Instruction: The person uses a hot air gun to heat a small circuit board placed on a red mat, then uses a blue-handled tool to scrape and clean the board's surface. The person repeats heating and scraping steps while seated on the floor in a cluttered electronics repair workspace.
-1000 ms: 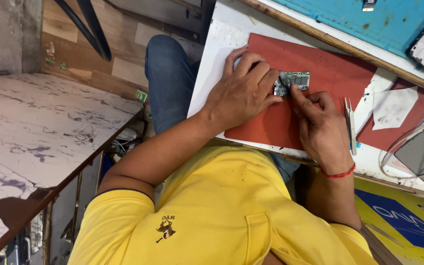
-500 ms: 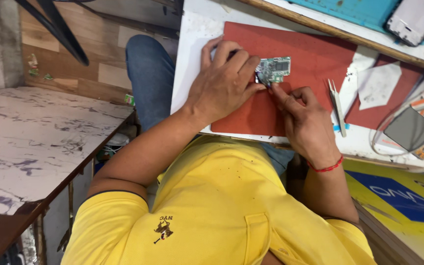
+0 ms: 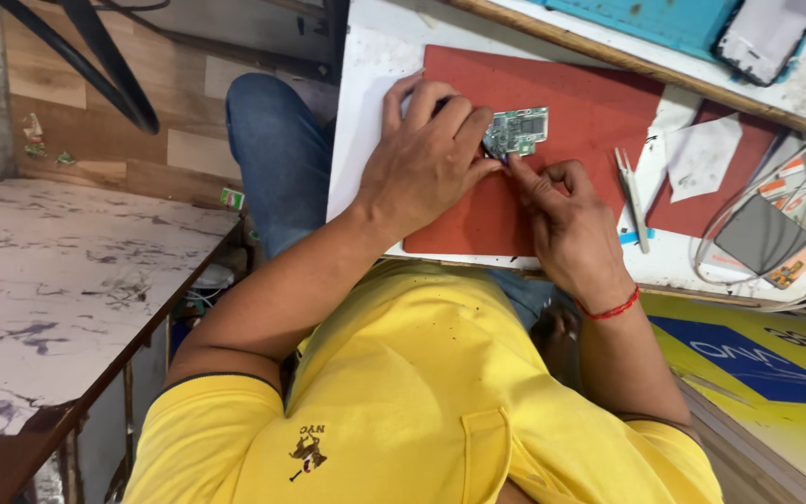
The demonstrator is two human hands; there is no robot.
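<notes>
Red rubber mat (image 3: 571, 103) under our work, and on it the small green circuit board (image 3: 516, 132), lying near the mat's upper middle. Our left hand (image 3: 426, 163) is curled over the board's left end, fingers bent and pinching that edge so it sits pressed to the mat. Our right hand (image 3: 566, 224) comes in from below, fingers mostly folded, thumb and forefinger tip touching the board's lower edge; whether something thin is gripped there we cannot tell. To do this well, we judge we should keep the left grip low and flat so the board cannot rock, and let only the right fingertips work. Tweezers (image 3: 632, 196) lie just right of our right hand, at the mat's edge, with a scrap of white paper (image 3: 701, 154) beyond them. Open mat shows above and right of the board; the bench edge (image 3: 366, 140) runs close by our left wrist
</notes>
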